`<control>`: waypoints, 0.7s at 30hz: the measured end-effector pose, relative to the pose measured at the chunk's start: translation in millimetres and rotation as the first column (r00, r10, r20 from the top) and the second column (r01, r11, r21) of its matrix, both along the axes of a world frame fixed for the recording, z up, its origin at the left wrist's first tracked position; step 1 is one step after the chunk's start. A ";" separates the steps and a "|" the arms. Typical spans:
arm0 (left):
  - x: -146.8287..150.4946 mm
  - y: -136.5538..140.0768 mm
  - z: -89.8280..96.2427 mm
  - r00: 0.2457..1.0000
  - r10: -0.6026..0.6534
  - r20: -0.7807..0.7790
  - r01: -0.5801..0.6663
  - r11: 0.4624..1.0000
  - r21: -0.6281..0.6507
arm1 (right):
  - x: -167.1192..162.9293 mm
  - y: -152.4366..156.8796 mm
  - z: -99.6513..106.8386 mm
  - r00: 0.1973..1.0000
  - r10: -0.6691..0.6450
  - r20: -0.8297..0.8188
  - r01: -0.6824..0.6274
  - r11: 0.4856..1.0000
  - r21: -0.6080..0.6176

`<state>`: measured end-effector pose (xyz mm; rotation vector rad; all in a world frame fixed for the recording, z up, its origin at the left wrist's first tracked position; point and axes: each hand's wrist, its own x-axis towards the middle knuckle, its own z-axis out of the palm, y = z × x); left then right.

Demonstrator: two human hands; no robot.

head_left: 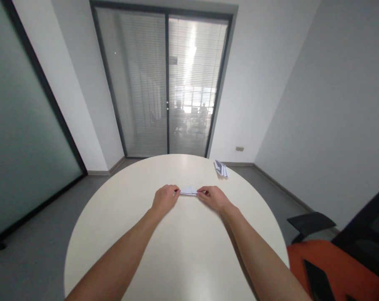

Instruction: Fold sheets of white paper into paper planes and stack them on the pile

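A small piece of folded white paper [188,191] lies across the middle of the table, between my two hands. My left hand [166,197] pinches its left end between thumb and fingers. At the other end, the fingertips of my right hand [213,196] close on the paper's right edge. Its near edge runs straight from one hand to the other, and a peaked flap shows along the far side. Both ends are partly hidden under my fingers.
The round white table [177,242] carries another folded paper piece [221,169] with printed marks near its far right edge. An orange chair [321,263] with black armrests stands at the right. Beyond the table is a glass door [167,83] with blinds.
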<state>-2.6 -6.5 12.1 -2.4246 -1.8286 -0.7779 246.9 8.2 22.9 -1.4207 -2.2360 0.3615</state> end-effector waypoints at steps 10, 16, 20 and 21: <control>2.4 -2.4 3.4 1.000 -0.003 0.018 0.003 1.000 -0.009 | -4.8 -2.3 7.0 0.999 -0.048 0.009 0.047 0.997 0.060; 3.2 -2.0 3.5 0.999 0.028 0.044 -0.028 0.999 -0.017 | -8.5 0.0 2.0 0.993 -0.080 -0.081 0.089 0.991 0.101; 3.7 -1.4 3.9 0.995 0.046 0.088 -0.041 0.998 -0.054 | -12.4 4.6 -5.3 0.978 -0.097 -0.187 0.120 0.986 0.119; 4.0 -1.4 4.3 0.993 0.046 0.105 -0.039 0.997 -0.068 | -13.5 5.7 -6.7 0.973 -0.090 -0.212 0.117 0.986 0.120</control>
